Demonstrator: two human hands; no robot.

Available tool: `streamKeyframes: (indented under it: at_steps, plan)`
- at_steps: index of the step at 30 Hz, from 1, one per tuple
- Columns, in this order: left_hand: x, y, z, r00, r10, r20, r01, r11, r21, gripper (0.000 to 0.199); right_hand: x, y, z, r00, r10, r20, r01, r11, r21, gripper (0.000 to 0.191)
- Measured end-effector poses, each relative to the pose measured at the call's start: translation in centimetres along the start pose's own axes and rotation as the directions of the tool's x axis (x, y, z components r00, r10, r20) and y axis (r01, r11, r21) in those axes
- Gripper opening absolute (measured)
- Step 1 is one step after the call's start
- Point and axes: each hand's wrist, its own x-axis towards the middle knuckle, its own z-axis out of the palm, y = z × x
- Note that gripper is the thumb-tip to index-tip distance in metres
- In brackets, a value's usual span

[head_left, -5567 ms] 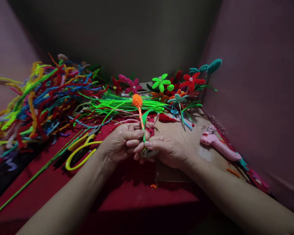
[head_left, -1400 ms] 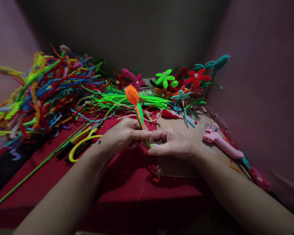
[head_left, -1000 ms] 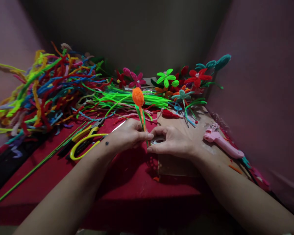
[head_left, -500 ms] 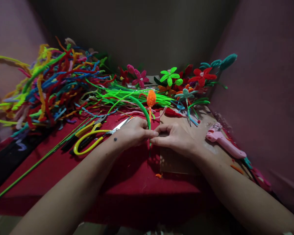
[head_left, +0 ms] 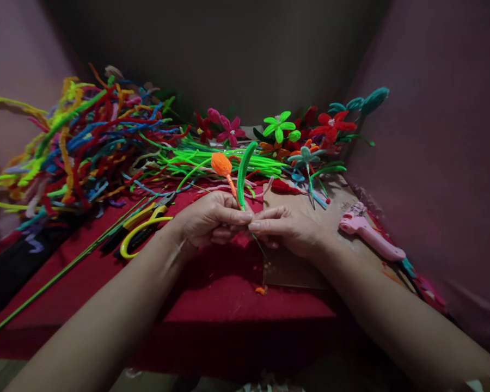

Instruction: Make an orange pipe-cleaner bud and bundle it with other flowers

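Note:
Between thumb and fingers, my left hand (head_left: 216,216) pinches an orange pipe-cleaner flower bud (head_left: 221,164) by its stem, together with a green pipe-cleaner leaf (head_left: 244,173). The bud leans left and the leaf rises beside it, to its right. My right hand (head_left: 283,227) is closed at the lower part of the same stem, its thumb and fingertips meeting my left thumb. Below the fingers a thin dark stem end (head_left: 260,247) slants down to the right. The exact point where leaf and stem join is hidden by my fingers.
A tangled heap of colourful pipe cleaners (head_left: 85,147) fills the left back. Yellow-handled scissors (head_left: 127,245) and pliers (head_left: 141,215) lie left of my hands. Finished flowers (head_left: 279,127) stand behind. On the right, a pink glue gun (head_left: 369,234) rests on a cardboard sheet (head_left: 298,272).
The bud has tipped from upright to the left, and the green leaf now stands up on its right instead of arching leftward. Both hands stay close together.

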Motion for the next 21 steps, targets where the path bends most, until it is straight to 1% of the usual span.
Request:
streamKeyframes:
  at_steps: [2,4,6,7,10,12,16,17,20,21]
  plan:
    - [0.0,-0.1,0.2,1.0,0.027,0.002,-0.027,0.999,-0.031,0.02,0.2,0.4,-0.1,1.0,-0.015,-0.025,0.016,0.999,0.04,0.019]
    - [0.1,-0.1,0.6,0.997,0.069,-0.02,-0.07,0.995,-0.068,0.017,0.4,0.6,-0.2,0.996,-0.023,-0.091,0.031,0.996,0.081,0.016]
    - [0.2,-0.2,1.0,0.991,0.102,-0.089,-0.107,0.993,-0.058,0.018,0.5,0.7,-0.1,0.99,-0.015,-0.141,0.03,0.994,0.104,0.015]
    - [0.3,-0.2,1.1,0.985,0.107,-0.133,-0.112,0.993,-0.027,0.019,0.6,0.7,0.0,0.99,-0.005,-0.144,0.02,0.994,0.108,0.014]
    - [0.4,-0.2,1.4,0.961,0.125,-0.246,-0.106,0.99,0.088,0.021,0.6,0.8,0.1,0.993,0.02,-0.114,-0.008,0.994,0.111,0.013]
    - [0.4,-0.2,1.3,0.957,0.138,-0.255,-0.113,0.987,0.11,0.019,0.7,0.9,0.1,0.996,0.027,-0.08,-0.017,0.991,0.13,0.013]
    - [0.1,-0.1,1.0,0.977,0.113,-0.181,-0.11,0.994,0.023,0.015,0.7,1.0,-0.1,1.0,0.024,-0.004,-0.022,0.982,0.188,0.018]
    - [0.1,-0.2,1.1,0.978,0.108,-0.181,-0.11,0.994,-0.003,0.015,0.7,1.0,-0.2,1.0,0.012,0.013,-0.014,0.98,0.201,0.019]
    - [0.2,-0.2,1.3,0.956,0.145,-0.253,-0.161,0.986,-0.044,0.019,0.8,1.1,-0.3,1.0,-0.025,0.014,0.021,0.971,0.239,0.02]
    - [0.3,-0.2,1.4,0.949,0.159,-0.273,-0.177,0.983,-0.044,0.018,0.8,1.2,-0.3,0.999,-0.032,0.007,0.029,0.97,0.241,0.019]
